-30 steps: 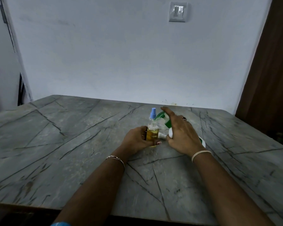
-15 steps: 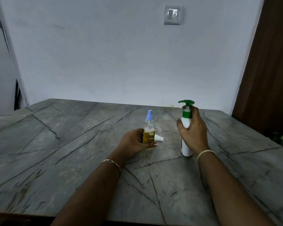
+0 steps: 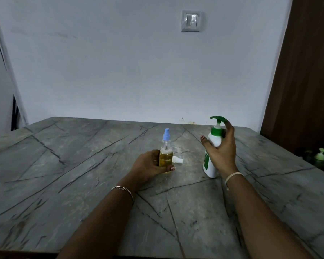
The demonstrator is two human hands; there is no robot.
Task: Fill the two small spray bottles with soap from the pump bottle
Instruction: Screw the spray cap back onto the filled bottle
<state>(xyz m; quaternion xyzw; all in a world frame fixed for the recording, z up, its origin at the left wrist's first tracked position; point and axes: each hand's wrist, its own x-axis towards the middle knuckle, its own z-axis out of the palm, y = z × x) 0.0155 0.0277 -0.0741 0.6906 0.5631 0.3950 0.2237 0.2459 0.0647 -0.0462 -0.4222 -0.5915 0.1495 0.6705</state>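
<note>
A small clear spray bottle (image 3: 166, 156) with a blue nozzle and yellow liquid stands upright on the grey marble table (image 3: 82, 174). My left hand (image 3: 148, 165) grips its lower body from the left. Just behind and to its right lies a white spray nozzle (image 3: 178, 160); what it is attached to is hidden. The white pump bottle (image 3: 209, 163) with a green pump head stands upright to the right. My right hand (image 3: 221, 152) is wrapped round its upper body, thumb across the front and fingers behind the neck.
The table's far edge meets a pale wall with a light switch (image 3: 191, 20). A dark brown door (image 3: 307, 71) stands at the right. Beyond the table's right edge, low down, sits another green-topped bottle (image 3: 320, 154).
My right hand has lifted the pump bottle from lying beside the spray bottle, carried it right and stood it upright. My left hand has kept hold of the spray bottle.
</note>
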